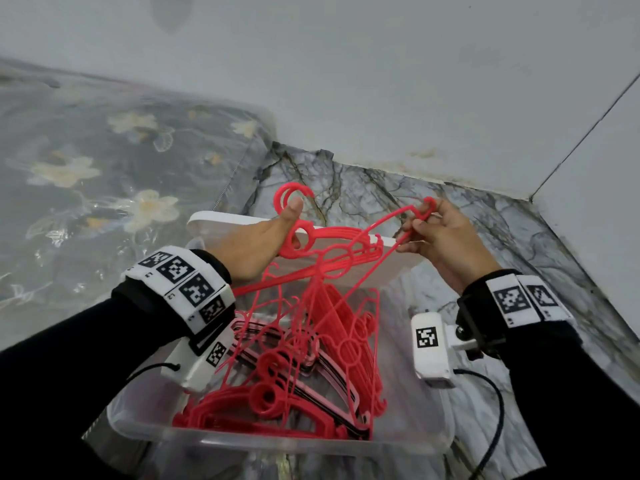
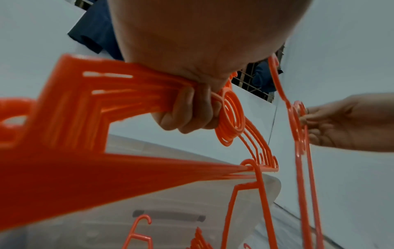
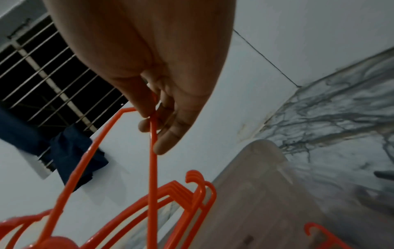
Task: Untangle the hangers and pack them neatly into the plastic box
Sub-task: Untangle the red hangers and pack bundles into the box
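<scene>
My left hand (image 1: 266,237) grips a stacked bunch of red plastic hangers (image 1: 332,251) near their necks, held above the clear plastic box (image 1: 145,417); in the left wrist view the fingers (image 2: 187,116) curl round the bunch (image 2: 132,94). My right hand (image 1: 436,233) pinches the end of a single red hanger (image 1: 391,220) pulled out to the right, and its fingers (image 3: 162,134) close on the thin bar (image 3: 152,165). More red hangers (image 1: 277,393) lie tangled inside the box, with some dark ones beneath.
The white box lid (image 1: 221,221) leans behind the box. A floral-covered mattress (image 1: 104,188) lies to the left. Marble-patterned floor (image 1: 519,237) meets white walls (image 1: 381,81) at the right corner. A black cable (image 1: 495,424) trails from my right wrist.
</scene>
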Motion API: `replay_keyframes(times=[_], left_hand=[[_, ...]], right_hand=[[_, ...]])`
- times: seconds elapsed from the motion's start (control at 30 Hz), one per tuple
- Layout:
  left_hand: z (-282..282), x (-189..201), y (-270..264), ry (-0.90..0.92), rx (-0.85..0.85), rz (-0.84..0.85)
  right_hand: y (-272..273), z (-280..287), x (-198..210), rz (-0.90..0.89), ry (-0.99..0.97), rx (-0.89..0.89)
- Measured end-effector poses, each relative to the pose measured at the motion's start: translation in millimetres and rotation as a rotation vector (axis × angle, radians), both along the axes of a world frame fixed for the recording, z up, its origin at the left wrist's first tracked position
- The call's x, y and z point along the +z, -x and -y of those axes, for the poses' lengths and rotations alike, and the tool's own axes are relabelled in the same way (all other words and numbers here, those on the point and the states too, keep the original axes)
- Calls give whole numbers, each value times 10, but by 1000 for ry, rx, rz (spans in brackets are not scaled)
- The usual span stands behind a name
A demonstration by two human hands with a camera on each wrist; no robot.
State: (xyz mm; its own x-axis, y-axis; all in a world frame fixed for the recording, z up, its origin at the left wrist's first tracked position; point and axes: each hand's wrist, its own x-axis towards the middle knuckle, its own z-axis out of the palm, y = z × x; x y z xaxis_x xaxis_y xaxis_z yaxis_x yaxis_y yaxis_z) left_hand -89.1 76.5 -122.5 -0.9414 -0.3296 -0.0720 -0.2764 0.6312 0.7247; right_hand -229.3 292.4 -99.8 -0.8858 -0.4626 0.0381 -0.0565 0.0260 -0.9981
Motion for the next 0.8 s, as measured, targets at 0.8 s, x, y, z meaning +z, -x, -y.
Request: replay_keyframes(times=[0.8], left_hand=[[135, -140, 79, 304, 53, -152]], right_hand=[[-198, 187, -514, 322, -557, 105]])
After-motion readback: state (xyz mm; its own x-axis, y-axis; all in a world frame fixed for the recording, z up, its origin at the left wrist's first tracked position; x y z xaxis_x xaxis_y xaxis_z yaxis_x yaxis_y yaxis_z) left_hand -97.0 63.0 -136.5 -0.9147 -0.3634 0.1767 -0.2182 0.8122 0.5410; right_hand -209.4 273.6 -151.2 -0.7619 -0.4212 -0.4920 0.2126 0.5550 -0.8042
